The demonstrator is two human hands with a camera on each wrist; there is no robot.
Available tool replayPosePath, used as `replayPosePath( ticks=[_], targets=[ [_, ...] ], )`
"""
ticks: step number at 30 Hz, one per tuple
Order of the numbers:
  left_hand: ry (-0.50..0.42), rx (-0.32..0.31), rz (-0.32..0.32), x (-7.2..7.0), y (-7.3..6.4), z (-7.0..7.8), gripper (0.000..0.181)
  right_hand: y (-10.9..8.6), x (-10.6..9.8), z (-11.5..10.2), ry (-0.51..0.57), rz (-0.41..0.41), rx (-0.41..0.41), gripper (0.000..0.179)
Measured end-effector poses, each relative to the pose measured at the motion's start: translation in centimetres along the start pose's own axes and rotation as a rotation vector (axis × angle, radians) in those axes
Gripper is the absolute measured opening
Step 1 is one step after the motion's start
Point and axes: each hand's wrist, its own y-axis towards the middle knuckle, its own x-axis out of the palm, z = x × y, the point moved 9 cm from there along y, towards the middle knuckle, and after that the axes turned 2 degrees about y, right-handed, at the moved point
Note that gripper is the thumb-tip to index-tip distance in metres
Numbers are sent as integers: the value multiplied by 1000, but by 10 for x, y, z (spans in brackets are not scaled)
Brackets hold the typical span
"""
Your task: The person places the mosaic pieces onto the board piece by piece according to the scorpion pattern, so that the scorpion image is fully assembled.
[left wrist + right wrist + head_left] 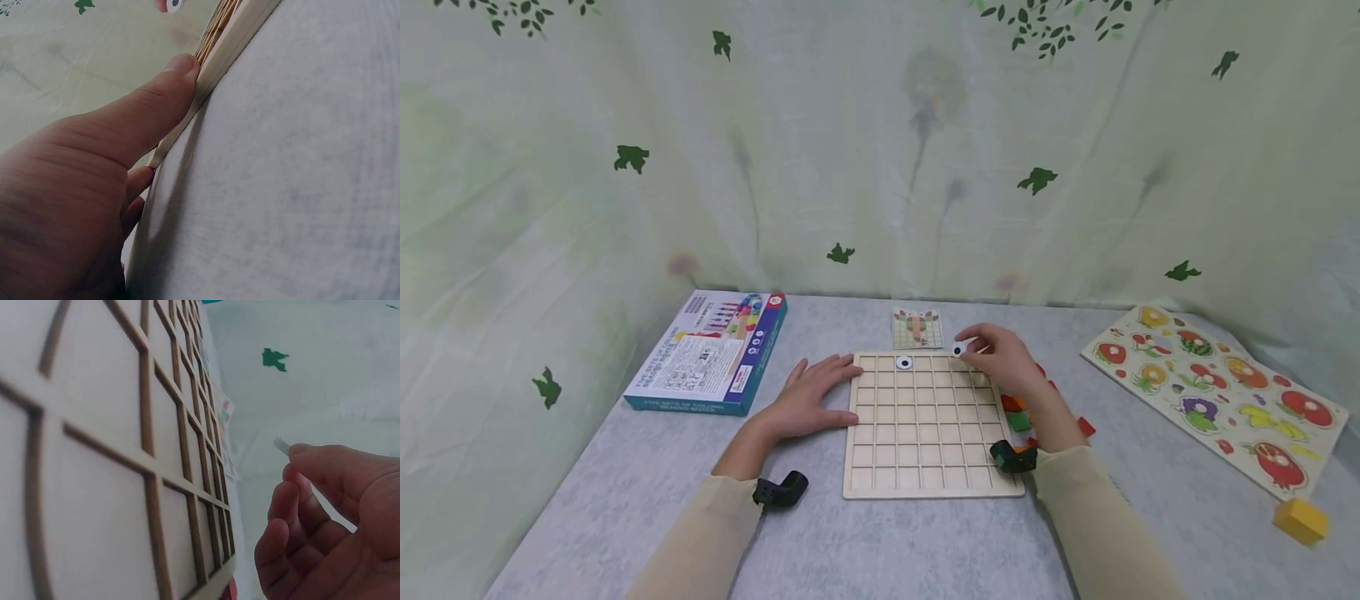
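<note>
A square wooden grid board (932, 457) lies on the table, its cells framed by raised ribs. In its top row sits a white eye tile (904, 363) with a black dot. My left hand (805, 402) rests at the board's left side, thumb and fingertips touching the edge; the left wrist view shows the thumb (150, 106) straight against the rim. My right hand (1006, 362) pinches a second eye tile (958, 349) between thumb and finger, above the board's upper right. Seen edge-on in the right wrist view, that tile (282, 445) is clear of the board.
A patterned picture card (917, 328) lies just behind the board. Red, green and orange tiles (1019, 422) are scattered under the right forearm. A blue-and-white box (700, 358) stands left; a fruit puzzle board (1217, 392) and a yellow block (1301, 522) lie right.
</note>
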Motion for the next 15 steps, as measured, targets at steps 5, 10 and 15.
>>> replayPosePath(
  ticks=[5,10,15],
  targets=[
    [-2,-3,-2,0,0,0,76,2,12,1,-6,-31,31,27],
    [-5,-8,-1,0,0,0,76,5,21,1,-9,-46,30,25],
    [2,-11,-3,0,1,0,76,10,27,4,-47,-26,42,24]
  ],
)
